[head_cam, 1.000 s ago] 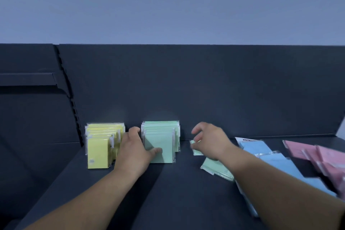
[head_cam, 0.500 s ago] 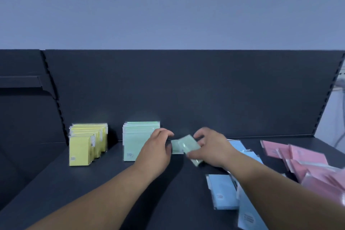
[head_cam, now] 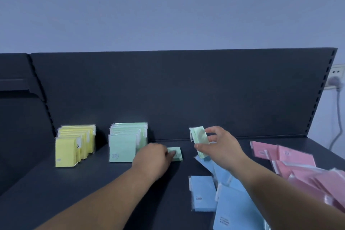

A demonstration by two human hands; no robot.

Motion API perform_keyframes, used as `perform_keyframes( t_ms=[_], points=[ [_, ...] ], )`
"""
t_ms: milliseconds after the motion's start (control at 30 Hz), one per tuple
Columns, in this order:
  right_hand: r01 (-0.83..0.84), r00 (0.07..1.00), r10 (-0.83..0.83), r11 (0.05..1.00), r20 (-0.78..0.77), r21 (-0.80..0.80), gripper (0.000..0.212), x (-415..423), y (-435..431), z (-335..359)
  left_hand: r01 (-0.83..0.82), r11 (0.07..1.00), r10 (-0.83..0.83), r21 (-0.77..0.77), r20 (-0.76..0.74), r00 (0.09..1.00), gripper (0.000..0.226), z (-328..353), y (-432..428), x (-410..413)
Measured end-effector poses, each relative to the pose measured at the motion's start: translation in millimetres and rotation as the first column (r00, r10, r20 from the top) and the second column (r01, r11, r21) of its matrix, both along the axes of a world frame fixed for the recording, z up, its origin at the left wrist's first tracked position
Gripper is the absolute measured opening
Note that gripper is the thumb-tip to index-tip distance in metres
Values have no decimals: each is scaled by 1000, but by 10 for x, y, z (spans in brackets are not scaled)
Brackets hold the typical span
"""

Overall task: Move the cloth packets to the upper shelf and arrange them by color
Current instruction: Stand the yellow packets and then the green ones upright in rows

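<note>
Pinched tilted green packet (head_cam: 198,139) in right hand (head_cam: 221,145), above the shelf (head_cam: 93,183) — touched flat green packet (head_cam: 176,153) with left hand (head_cam: 152,157), grip too blurred to tell.

The right hand (head_cam: 222,147) holds the lifted green packet (head_cam: 198,139) above the shelf (head_cam: 93,192), and the left hand (head_cam: 153,157) touches the flat green packet (head_cam: 177,152) on it.

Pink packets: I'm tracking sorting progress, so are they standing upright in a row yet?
No, the pink packets lie overlapping in a loose heap, none upright.
</note>
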State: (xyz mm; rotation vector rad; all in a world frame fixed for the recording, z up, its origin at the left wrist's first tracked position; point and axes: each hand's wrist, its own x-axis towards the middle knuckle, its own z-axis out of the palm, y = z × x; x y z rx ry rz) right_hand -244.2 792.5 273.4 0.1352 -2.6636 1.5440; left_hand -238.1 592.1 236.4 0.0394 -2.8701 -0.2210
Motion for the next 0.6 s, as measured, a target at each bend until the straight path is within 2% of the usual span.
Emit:
perform_keyframes(
  t_ms=[67, 133, 200, 433, 600],
  points=[
    [-17, 1000, 16, 1000, -12, -23, 42, 21, -13, -21, -60, 991, 62, 120, -11, 998, 40, -37, 58, -19],
    [-29, 999, 28, 999, -26, -39, 42, 43, -21, -46, -116, 970, 81, 212, 164, 983, 55, -87, 123, -46],
    [-40, 998, 39, 999, -41, -33, 41, 55, -14, -73, -110, 977, 57, 183, 273, 960, 62, -120, 164, -46],
    [-67, 996, 66, 998, -54, -16, 44, 113, -86, -79, -3, 984, -56, 180, 319, 946, 57, 48, 5, 192],
    [-162, 985, 161, 987, -55, 1, 63, 175, -205, -15, -25, 938, -29, 345, 152, 988, 67, 32, -10, 388]
  ],
)
